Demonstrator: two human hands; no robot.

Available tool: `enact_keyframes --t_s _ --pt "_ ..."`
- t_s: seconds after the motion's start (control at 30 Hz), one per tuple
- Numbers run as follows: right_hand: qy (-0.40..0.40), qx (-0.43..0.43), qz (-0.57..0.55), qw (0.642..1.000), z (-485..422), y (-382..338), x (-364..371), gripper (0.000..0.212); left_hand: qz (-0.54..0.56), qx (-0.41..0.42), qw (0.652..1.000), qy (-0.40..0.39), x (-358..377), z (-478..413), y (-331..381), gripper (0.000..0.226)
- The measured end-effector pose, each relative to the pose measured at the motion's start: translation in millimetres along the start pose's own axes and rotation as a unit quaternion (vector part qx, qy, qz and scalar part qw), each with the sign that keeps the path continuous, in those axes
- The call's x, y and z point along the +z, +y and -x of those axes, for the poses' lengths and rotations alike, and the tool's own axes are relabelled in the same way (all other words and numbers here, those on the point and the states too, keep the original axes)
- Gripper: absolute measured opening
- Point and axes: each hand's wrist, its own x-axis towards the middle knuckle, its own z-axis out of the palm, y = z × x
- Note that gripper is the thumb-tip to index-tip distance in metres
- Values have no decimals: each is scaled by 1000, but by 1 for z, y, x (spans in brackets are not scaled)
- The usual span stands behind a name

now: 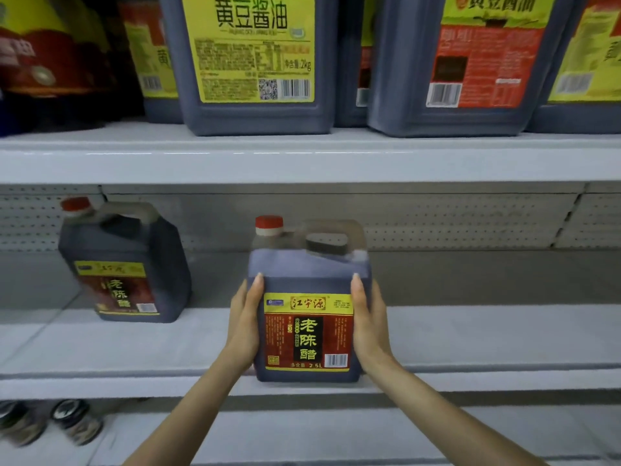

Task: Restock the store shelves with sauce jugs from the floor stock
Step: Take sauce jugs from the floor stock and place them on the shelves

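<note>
A shop: a white steel shelf [302, 163] (perforated back panel [437, 223] below it), barcoded soy sauce jugs [252, 62] ranked above it.

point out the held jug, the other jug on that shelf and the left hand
held jug [307, 331]: head view, front label
other jug [118, 288]: head view, front label
left hand [244, 320]: head view, middle of the hand
</note>
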Motion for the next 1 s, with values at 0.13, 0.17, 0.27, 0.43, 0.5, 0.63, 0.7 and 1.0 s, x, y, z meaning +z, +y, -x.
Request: enact_keyframes --t_s 0.13,0.17,0.27,0.43,0.5,0.63,0.7,1.0 --pt "8 5 3 1000 -19 11 18 42 -24 2 999 37 -12 -29 -6 107" --pt "9 8 5 1000 -24 13 21 44 -26 -3 999 43 -15 -36 -9 113" --pt "18 4 29 999 -41 20 31 65 -32 -20 998 49 -21 -57 -13 97" --pt "34 7 62 997 -64 37 40 115 -52 6 996 66 -25 -82 -20 38" --pt "28 20 58 998 -70 42 43 127 -52 13 995 80 -27 -86 -21 30" --pt "31 36 66 997 -77 53 54 128 -78 39 992 88 -32 -87 -15 23" --pt "31 38 70 996 -81 55 59 127 -87 61 990 87 -36 -87 -12 23" --pt "42 3 56 998 -84 47 76 118 -242 253 935 56 -43 -99 12 99"
